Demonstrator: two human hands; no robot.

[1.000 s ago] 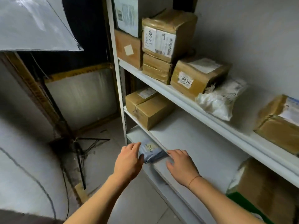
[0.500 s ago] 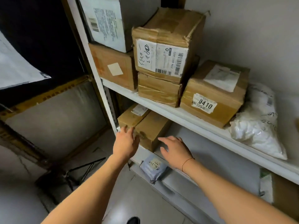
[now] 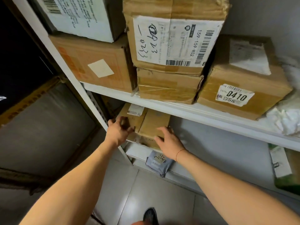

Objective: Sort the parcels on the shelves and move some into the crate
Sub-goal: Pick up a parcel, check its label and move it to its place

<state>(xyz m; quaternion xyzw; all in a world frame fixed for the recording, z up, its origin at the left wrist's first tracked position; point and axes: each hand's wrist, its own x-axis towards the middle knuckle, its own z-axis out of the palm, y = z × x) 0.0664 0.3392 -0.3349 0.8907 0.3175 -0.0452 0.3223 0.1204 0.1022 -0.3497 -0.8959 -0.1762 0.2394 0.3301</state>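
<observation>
Currently: pickup step, middle shelf [image 3: 211, 118]. Brown carton [image 3: 152, 125] at shelf's left front corner, second carton [image 3: 129, 116] touching its left side. Left hand [image 3: 117, 132] curled around near left corner; right hand [image 3: 168, 140] flat against front-right face, fingers spread. Grey mailer [image 3: 158, 162] on shelf below, untouched. Next, likely: firm two-sided hold, slide carton out clear of upper shelf edge. Crate not in view.
</observation>
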